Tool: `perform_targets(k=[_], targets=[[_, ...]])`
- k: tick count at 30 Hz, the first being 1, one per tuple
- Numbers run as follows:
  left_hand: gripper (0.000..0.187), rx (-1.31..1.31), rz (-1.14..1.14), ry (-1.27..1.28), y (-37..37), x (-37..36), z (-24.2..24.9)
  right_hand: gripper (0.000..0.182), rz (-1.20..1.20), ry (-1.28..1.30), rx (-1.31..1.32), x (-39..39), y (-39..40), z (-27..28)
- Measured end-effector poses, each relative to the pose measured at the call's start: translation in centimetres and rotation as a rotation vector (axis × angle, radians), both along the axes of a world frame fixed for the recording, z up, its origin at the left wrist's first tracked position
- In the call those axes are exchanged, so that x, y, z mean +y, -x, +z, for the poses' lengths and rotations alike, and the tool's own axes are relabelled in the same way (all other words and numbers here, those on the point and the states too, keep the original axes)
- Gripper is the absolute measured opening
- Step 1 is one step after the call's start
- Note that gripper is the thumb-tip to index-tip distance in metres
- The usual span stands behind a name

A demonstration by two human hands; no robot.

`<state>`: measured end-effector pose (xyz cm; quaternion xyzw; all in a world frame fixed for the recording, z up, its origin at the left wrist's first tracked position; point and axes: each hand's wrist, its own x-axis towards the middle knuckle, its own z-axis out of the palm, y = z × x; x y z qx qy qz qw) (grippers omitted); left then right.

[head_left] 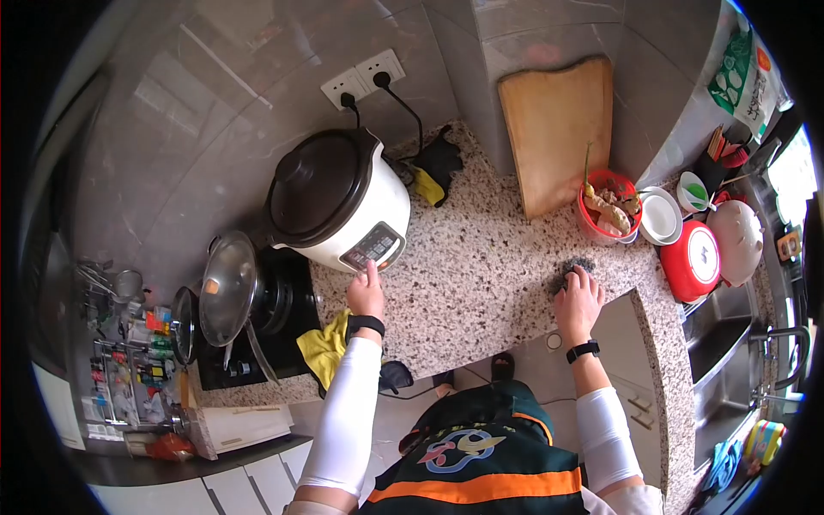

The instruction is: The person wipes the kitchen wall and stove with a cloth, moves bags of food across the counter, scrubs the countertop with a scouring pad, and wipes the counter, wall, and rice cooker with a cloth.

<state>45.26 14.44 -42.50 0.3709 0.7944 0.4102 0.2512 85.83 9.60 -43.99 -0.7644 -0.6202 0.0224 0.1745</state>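
My left hand (366, 293) reaches to the control panel (373, 247) of a white cooker (360, 206) with a dark brown lid. Its index finger points out at the panel's lower edge and the other fingers are curled, with nothing seen in them. On the speckled counter at the right, my right hand (578, 306) is closed over a dark grey scouring pad (577, 268), which shows past the fingertips. A yellow cloth (323, 350) lies at the counter's front edge, beside my left wrist.
Left of the cooker, a pan with a glass lid (229, 287) stands on the black hob (296, 296). A cutting board (556, 129) leans on the wall by a red basket (592, 225) of ginger. White bowls (659, 215), a red bowl (691, 262) and a sink (719, 330) are rightward.
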Motion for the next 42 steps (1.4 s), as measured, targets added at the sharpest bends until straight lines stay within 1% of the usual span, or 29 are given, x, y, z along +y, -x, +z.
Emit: perform_targets(k=[1, 2, 4, 5, 7, 8, 10, 11, 13, 14, 16, 20, 21, 22, 23, 24, 26, 27, 29, 30, 31, 32, 34, 35, 36, 38, 41, 42], targets=[[0.061, -0.004, 0.053, 0.011, -0.6, 0.2, 0.7, 0.036, -0.002, -0.003, 0.003, 0.0, 0.0, 0.0], [0.061, -0.004, 0.051, 0.010, -0.8, 0.5, 0.8, 0.036, -0.004, -0.003, 0.003, 0.0, -0.1, 0.0], [0.083, -0.082, 0.140, 0.036, -1.1, 1.2, 0.7, 0.036, 0.004, 0.002, 0.018, 0.1, -0.2, 0.0], [0.083, -0.081, 0.135, 0.036, -1.4, 1.7, 0.6, 0.036, -0.001, 0.002, 0.019, 0.1, -0.2, 0.0], [0.091, -0.230, 0.247, -0.098, -2.2, 2.4, 0.7, 0.036, -0.006, 0.000, 0.020, 0.1, -0.1, 0.0], [0.091, -0.229, 0.245, -0.098, -2.1, 2.5, 0.9, 0.036, -0.008, 0.000, 0.020, 0.1, -0.2, 0.0], [0.118, -0.459, 0.122, 0.051, -2.1, 2.1, 2.8, 0.037, -0.010, -0.006, 0.025, 0.1, -0.1, 0.2], [0.118, -0.456, 0.124, 0.051, -2.2, 1.9, 3.6, 0.037, -0.009, -0.006, 0.029, 0.1, 0.0, 0.1], [0.125, -0.619, 0.108, 0.066, -2.3, 1.6, 4.5, 0.036, -0.005, -0.028, 0.025, 0.1, -0.1, 0.0], [0.125, -0.618, 0.109, 0.066, -1.9, 1.6, 4.5, 0.036, -0.004, -0.028, 0.026, 0.0, -0.1, -0.1], [0.125, -0.603, -0.015, 0.115, -0.9, 1.3, 4.6, 0.036, -0.001, -0.041, 0.029, 0.1, -0.1, -0.2], [0.119, -0.522, -0.038, 0.103, -0.4, 0.7, 6.8, 0.036, -0.002, -0.035, 0.025, 0.1, 0.0, 0.0], [0.118, -0.555, 0.027, 0.201, -1.3, 0.3, 9.1, 0.036, 0.003, -0.040, 0.018, 0.1, -0.1, 0.1], [0.117, -0.588, 0.094, 0.299, -1.7, 0.1, 10.3, 0.036, 0.010, -0.045, 0.011, 0.0, -0.1, 0.1], [0.116, -0.652, 0.068, 0.318, -1.4, 0.1, 10.4, 0.036, 0.011, -0.049, 0.011, 0.0, 0.0, 0.2], [0.116, -0.651, 0.067, 0.311, -0.9, 0.3, 9.9, 0.037, 0.010, -0.039, 0.007, 0.0, 0.0, 0.3], [0.117, -0.566, 0.048, 0.276, 0.3, 0.7, 7.6, 0.037, 0.009, -0.033, 0.004, 0.0, 0.0, 0.3], [0.123, -0.567, 0.011, 0.386, 0.3, 1.0, 7.5, 0.037, 0.014, -0.043, -0.006, 0.0, 0.0, 0.1], [0.123, -0.570, 0.014, 0.374, 0.2, 0.8, 6.9, 0.036, 0.012, -0.059, -0.019, 0.1, -0.2, 0.0], [0.123, -0.573, 0.020, 0.368, -0.4, 0.7, 7.2, 0.035, 0.014, -0.048, -0.011, 0.2, -0.1, 0.1], [0.123, -0.605, 0.060, 0.443, -2.1, 0.1, 9.5, 0.034, 0.015, -0.036, -0.004, 0.2, -0.1, 0.3], [0.123, -0.607, 0.045, 0.446, -2.0, 0.0, 8.7, 0.032, 0.017, -0.045, 0.007, 0.2, -0.1, 0.6], [0.108, -0.800, 0.078, 0.276, -1.3, -0.8, 5.1, 0.030, 0.005, -0.025, -0.011, 0.5, -0.5, 0.5], [0.108, -0.831, 0.035, 0.179, -1.3, -1.5, 3.4, 0.026, 0.015, -0.051, -0.014, 0.3, -0.5, 1.1], [0.097, -0.826, 0.067, 0.150, -2.3, -2.3, 3.3, 0.026, 0.014, -0.071, -0.046, 0.4, -0.7, 0.8], [0.074, -0.795, -0.130, 0.179, -2.1, -4.8, 1.6, 0.020, 0.035, -0.039, -0.076, 0.0, -1.2, 0.8], [0.043, -0.757, -0.152, 0.176, -4.2, -9.1, 2.8, 0.020, 0.026, 0.005, -0.085, -1.0, -2.6, 1.7], [0.039, -0.752, -0.161, 0.187, -4.1, -10.2, 2.4, 0.020, -0.010, -0.069, -0.050, -1.3, -3.5, 1.1]])
